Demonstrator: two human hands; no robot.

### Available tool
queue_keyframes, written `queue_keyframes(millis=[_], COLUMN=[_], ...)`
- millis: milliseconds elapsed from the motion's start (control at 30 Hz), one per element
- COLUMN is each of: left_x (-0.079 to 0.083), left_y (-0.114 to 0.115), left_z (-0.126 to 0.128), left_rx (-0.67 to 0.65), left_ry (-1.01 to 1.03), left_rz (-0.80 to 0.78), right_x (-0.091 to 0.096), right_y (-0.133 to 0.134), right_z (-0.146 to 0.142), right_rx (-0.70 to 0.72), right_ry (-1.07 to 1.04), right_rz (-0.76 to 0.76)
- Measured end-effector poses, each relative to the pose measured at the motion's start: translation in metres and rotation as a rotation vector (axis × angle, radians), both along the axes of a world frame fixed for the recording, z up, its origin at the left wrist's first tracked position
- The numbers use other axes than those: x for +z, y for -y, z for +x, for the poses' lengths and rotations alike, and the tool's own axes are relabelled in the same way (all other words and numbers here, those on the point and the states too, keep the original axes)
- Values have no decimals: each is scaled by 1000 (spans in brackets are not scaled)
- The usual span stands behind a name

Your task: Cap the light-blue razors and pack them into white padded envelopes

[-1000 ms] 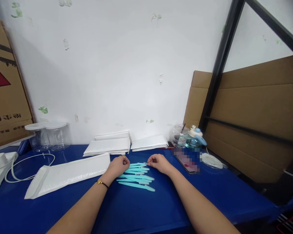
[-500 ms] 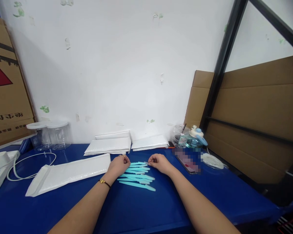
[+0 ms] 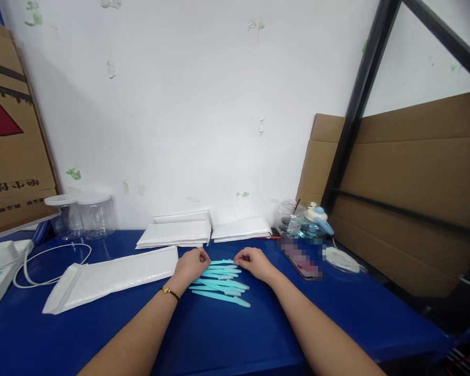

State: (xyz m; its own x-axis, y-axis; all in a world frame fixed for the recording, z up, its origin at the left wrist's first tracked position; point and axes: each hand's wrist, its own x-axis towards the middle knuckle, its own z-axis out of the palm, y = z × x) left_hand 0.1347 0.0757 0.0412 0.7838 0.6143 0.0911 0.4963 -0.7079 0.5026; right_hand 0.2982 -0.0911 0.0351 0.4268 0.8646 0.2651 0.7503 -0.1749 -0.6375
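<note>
Several slim light-blue plastic sticks (image 3: 221, 284) lie side by side on the blue table (image 3: 227, 334). My left hand (image 3: 191, 265), with a ring and a dark bracelet, rests curled at the left ends of the far sticks. My right hand (image 3: 254, 262) is curled at the right end of the farthest stick (image 3: 221, 262), fingertips pinched on it. Both hands seem to grip that same stick from either end. A long white padded envelope (image 3: 109, 279) lies flat just left of my left hand.
Stacks of white envelopes (image 3: 176, 232) lie against the wall. Clear lidded jars (image 3: 82, 215) stand at the back left beside a cardboard box (image 3: 8, 136). A white device with a cable (image 3: 0, 263) is far left. A phone (image 3: 303, 258), cups and a bottle (image 3: 313, 219) sit right.
Both hands stay at the ends of the farthest stick; my right hand has edged slightly left. The view has shifted a little.
</note>
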Motion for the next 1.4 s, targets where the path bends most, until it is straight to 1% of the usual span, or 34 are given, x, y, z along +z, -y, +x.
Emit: queue_keyframes(millis=[67, 100, 167, 233, 267, 333, 467, 600, 700, 833, 1000, 1167, 1400], left_x=[4, 6, 9, 10, 9, 6, 2, 6, 10, 10, 7, 10, 11], left_y=[0, 0, 2, 6, 9, 15, 22, 25, 27, 28, 27, 29, 31], left_z=[-5, -9, -17, -23, -25, -26, -23, -23, -24, -24, -22, -22, -21], left_rx=[-30, -67, -193, -334, -380, -417, -426, -434, -427, -427, -438, -431, -426], left_ry=[17, 37, 46, -46, -119, -238, -279, -284, -298, -302, -309, -323, -352], left_rz=[33, 65, 123, 136, 126, 116, 144, 168, 169, 174, 186, 187, 207], right_x=[2, 3, 5, 7, 7, 8, 8, 7, 7, 8, 7, 7, -5], right_y=[3, 6, 11, 16, 17, 19, 16, 11, 10, 8, 5, 2, -6], right_z=[1, 2, 4, 5, 5, 2, -7, -12, -12, -12, -17, -21, -20], right_rx=[-19, -36, -80, -111, -119, -127, -123, -112, -143, -167, -140, -92, -28], right_ry=[-4, -12, -41, -80, -98, -128, -174, -209, -220, -247, -318, -384, -350], right_rz=[1, 0, -10, -31, -41, -56, -64, -53, -33, -11, 4, 7, -5])
